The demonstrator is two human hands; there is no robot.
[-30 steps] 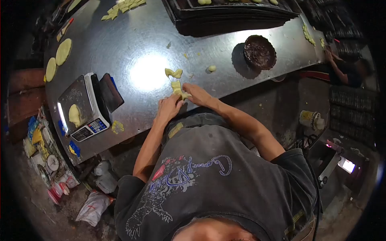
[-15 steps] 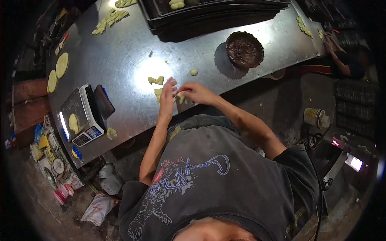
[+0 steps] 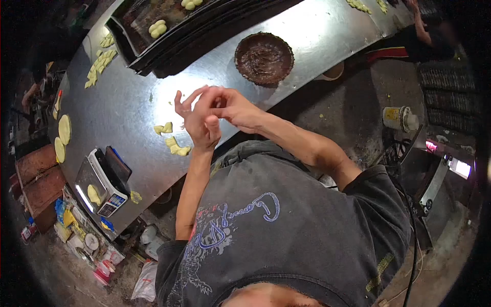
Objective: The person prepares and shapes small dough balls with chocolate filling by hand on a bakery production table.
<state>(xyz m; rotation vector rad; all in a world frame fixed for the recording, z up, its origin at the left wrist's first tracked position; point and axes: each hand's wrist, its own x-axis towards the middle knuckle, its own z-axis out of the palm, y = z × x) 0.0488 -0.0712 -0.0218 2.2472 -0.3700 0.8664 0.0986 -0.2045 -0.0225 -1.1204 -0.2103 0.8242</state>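
Note:
My left hand [image 3: 200, 123] is raised over the front of the metal table, its fingers apart and thumb out. Against its fingers my right hand [image 3: 235, 110] is closed, fingertips curled together; whatever lies between them is hidden. Just left of the hands, two groups of pale yellow dough pieces lie on the table: a small one [image 3: 163, 129] and a strip-like one [image 3: 177, 147] nearer the edge. Beyond my right hand stands a round bowl [image 3: 239, 57] holding dark brown paste [image 3: 263, 59].
Stacked dark trays [image 3: 148, 60] at the back carry shaped dough [image 3: 158, 28]. A digital scale [image 3: 96, 174] with dough on it stands left, by flat dough rounds [image 3: 64, 129]. Cut dough [image 3: 99, 66] lies farther back. Another person's arm [image 3: 420, 28] shows at upper right.
The view has turned, so table things sit farther left. My hands have come up from the table edge and now overlap. The small dough ball behind them is no longer visible.

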